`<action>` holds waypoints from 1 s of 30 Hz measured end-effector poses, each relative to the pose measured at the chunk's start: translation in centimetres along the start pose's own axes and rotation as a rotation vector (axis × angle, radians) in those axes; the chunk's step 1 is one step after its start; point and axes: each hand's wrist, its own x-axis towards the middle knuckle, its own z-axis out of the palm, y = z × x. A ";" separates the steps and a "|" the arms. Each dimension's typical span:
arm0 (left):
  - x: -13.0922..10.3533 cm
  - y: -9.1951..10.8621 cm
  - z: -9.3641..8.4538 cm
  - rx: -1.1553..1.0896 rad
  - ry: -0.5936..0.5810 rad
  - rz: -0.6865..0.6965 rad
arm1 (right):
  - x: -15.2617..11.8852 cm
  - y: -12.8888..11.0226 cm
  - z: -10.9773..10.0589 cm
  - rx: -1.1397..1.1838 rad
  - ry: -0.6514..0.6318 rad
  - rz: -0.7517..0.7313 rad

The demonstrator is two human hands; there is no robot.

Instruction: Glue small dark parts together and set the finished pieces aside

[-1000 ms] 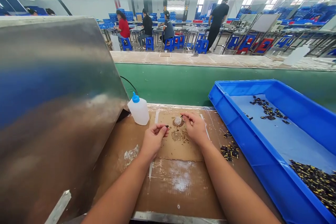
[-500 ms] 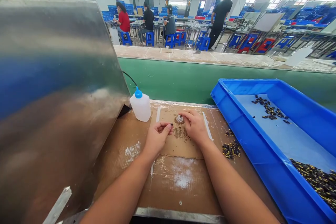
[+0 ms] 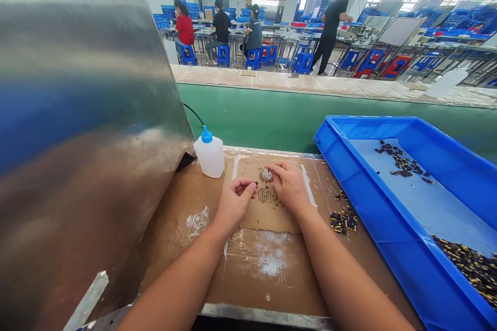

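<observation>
My left hand [image 3: 237, 197] is closed in a pinch on a small black part [image 3: 256, 183] that pokes out past the thumb and fingertip. My right hand [image 3: 289, 185] is also pinched, its fingertips over a small round white mound [image 3: 266, 175] on the cardboard sheet [image 3: 252, 220]. A tiny dark piece [image 3: 268, 169] shows at those fingertips, too small to name. Between the hands the sheet has a worn, ribbed patch [image 3: 266, 195]. Right of my right hand lies a loose pile of black and yellow parts [image 3: 344, 221].
A white squeeze bottle [image 3: 210, 158] with a blue cap stands behind my left hand. At right is a blue tray [image 3: 367, 186] holding many black and yellow parts [image 3: 466, 264]. A metal panel [image 3: 77, 139] rises at left. Several people work beyond the green barrier [image 3: 252, 116].
Both hands keep nearly the same pose and place. The view has shifted slightly. In the background, the standing person has turned and straightened up.
</observation>
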 end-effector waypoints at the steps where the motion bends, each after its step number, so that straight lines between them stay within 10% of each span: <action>1: 0.0 0.0 0.0 0.006 0.002 0.000 | 0.0 0.0 0.1 0.006 0.000 0.003; 13: 0.2 0.7 -0.3 -0.209 0.036 -0.095 | -0.2 -3.5 -3.6 0.019 0.472 -0.003; 21: 0.3 1.7 -0.4 -0.513 0.097 -0.291 | -1.4 -4.3 -3.4 0.211 0.366 0.251; 30: -0.9 2.7 -0.4 -0.547 0.075 -0.196 | -3.3 -8.1 -3.4 0.868 0.140 0.458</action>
